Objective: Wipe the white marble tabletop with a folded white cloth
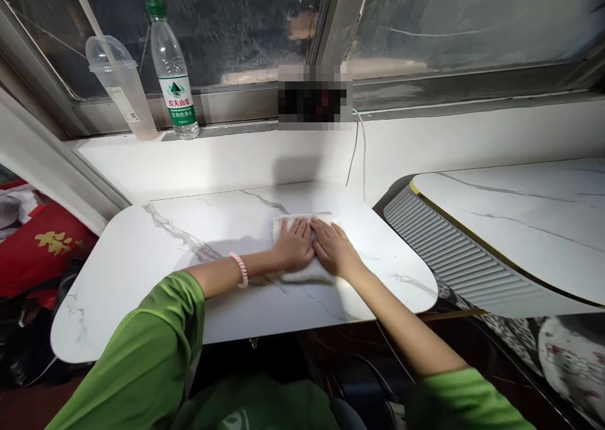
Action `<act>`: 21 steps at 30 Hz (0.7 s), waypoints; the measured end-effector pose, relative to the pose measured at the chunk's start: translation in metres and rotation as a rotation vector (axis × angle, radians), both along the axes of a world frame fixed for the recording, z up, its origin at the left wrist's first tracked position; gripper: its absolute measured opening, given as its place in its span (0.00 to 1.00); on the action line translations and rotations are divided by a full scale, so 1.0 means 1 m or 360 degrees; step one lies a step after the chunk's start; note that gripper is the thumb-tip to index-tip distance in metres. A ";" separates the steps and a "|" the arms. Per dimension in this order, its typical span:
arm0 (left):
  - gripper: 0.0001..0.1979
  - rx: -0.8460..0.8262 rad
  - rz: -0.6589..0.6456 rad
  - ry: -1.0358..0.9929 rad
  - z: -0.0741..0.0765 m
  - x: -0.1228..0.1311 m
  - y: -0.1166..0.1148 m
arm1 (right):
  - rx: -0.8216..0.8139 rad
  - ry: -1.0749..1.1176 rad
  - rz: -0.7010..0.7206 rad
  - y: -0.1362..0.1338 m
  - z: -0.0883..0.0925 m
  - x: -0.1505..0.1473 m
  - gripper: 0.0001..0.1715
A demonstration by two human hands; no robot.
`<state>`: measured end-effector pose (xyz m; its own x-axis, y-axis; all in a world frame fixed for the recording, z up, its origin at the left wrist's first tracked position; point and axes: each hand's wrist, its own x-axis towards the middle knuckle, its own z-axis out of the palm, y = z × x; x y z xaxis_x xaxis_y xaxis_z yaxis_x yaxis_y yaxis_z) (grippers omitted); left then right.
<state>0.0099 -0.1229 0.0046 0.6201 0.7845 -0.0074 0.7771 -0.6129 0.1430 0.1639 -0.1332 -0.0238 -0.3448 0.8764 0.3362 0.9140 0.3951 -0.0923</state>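
Note:
A white cloth (302, 275) lies spread on the white marble-patterned tabletop (142, 253). Flat on top of it rests my left hand (293, 246), fingers stretched out and pointing away from me. My right hand (333, 247) presses beside it, also with fingers extended, and the two hands touch near the thumbs and fingertips. Neither hand grips the cloth; both palms hide much of its middle. A pink coiled band (239, 270) circles my left wrist.
On the windowsill stand a clear plastic cup (123, 89) with a straw and a green-capped water bottle (174, 77). A white cable (363, 152) hangs down behind the table. To the right is a second marble-patterned surface (529, 197) with a ribbed side. A red bag (42, 247) sits left.

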 end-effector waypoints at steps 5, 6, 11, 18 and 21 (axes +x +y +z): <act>0.29 0.0016 0.0145 -0.0028 0.000 -0.026 0.072 | -0.0082 0.0098 -0.0033 0.080 0.005 -0.034 0.30; 0.29 0.0045 0.0190 -0.0053 -0.001 -0.030 0.083 | -0.0081 0.0126 -0.0028 0.094 0.007 -0.041 0.29; 0.27 0.0150 0.0351 -0.0144 -0.005 -0.043 0.108 | 0.0015 0.0213 -0.0007 0.128 0.009 -0.058 0.26; 0.27 0.0165 0.0360 -0.0124 -0.005 -0.046 0.094 | 0.0072 0.0135 0.0012 0.114 0.003 -0.055 0.28; 0.27 0.0144 0.0356 -0.0105 -0.004 -0.052 0.072 | 0.0061 0.0038 0.0057 0.091 0.003 -0.059 0.28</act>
<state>-0.0425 -0.0507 0.0008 0.4279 0.8978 0.1041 0.8856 -0.4395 0.1501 0.1049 -0.0421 -0.0209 -0.3676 0.8498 0.3777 0.8968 0.4314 -0.0978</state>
